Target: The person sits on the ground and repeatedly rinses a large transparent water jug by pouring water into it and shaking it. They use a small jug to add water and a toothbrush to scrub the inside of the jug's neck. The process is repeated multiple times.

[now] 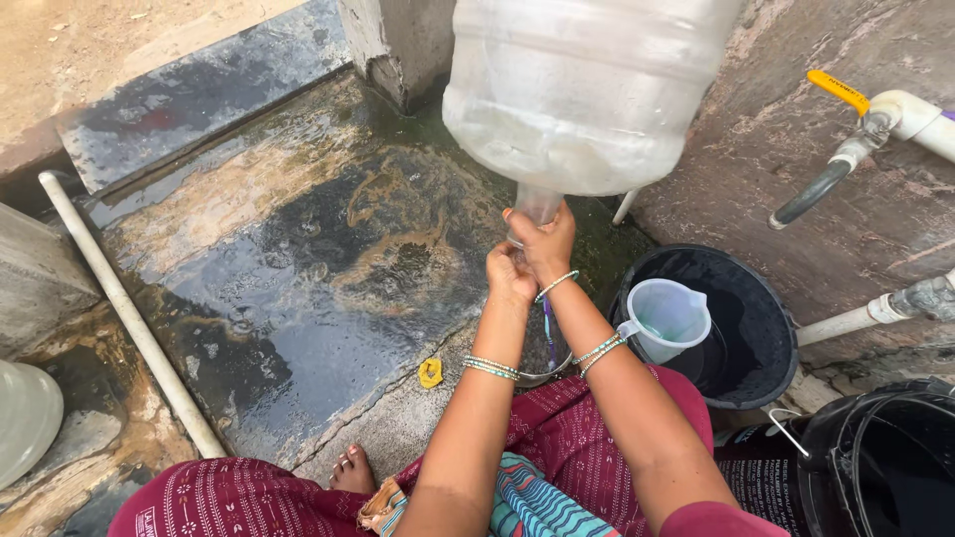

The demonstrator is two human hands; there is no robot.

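Wet concrete slab (298,259) outdoors, puddled and stained, with a white pipe (129,318) lying along its left edge. Big clear water jug (582,89) is held upside down over the slab, neck pointing down, some water left inside. Both hands are at the neck: right hand (545,244) is wrapped around the jug neck (537,204), fingers closed on it; left hand (509,273) sits just below and against it, fingers curled in, but can't tell whether it actually grips the neck or only the other hand. Bangles on both wrists. Black tub (766,298) stands right of the arms, holding a clear plastic measuring jug (668,316). Second black bucket (885,457) at bottom right. Wall tap (856,139) with yellow handle above the tub, on the rough wall. Small yellow cap (430,373) lies on the slab near the left forearm. Bare foot (353,469) at the slab's edge, maroon patterned cloth over the knees.
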